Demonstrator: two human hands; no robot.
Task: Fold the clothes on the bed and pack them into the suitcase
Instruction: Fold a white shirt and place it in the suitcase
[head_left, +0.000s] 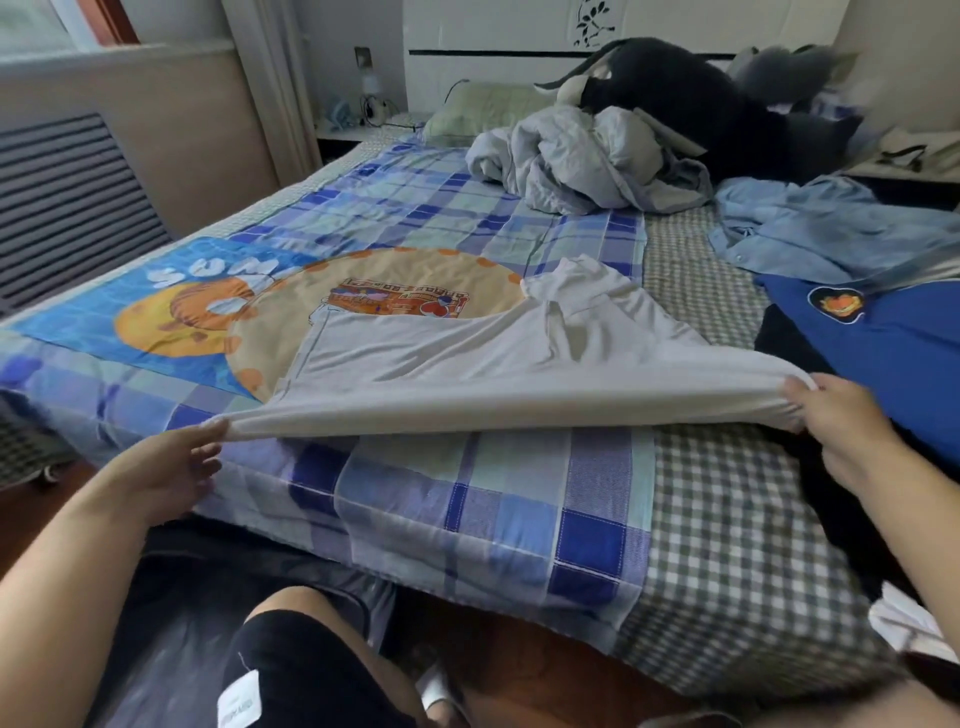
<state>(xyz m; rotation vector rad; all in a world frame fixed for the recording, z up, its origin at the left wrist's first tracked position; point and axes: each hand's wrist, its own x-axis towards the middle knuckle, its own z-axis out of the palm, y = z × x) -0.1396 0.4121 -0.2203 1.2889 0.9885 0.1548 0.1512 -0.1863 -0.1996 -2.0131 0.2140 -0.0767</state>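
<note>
Shirt (467, 358) stretched between hands — left (171, 467), right (841, 415).

A T-shirt (467, 358) lies spread on the bed (467, 499), its near edge lifted between a person's left hand (171, 467) and right hand (841, 415). Right of the T-shirt lies a polo (893, 353) with a shirt (831, 234) behind it. Farther behind the T-shirt sits a crumpled quilt (582, 161), a pillow (483, 106) to its left, near the headboard (519, 31).
</note>
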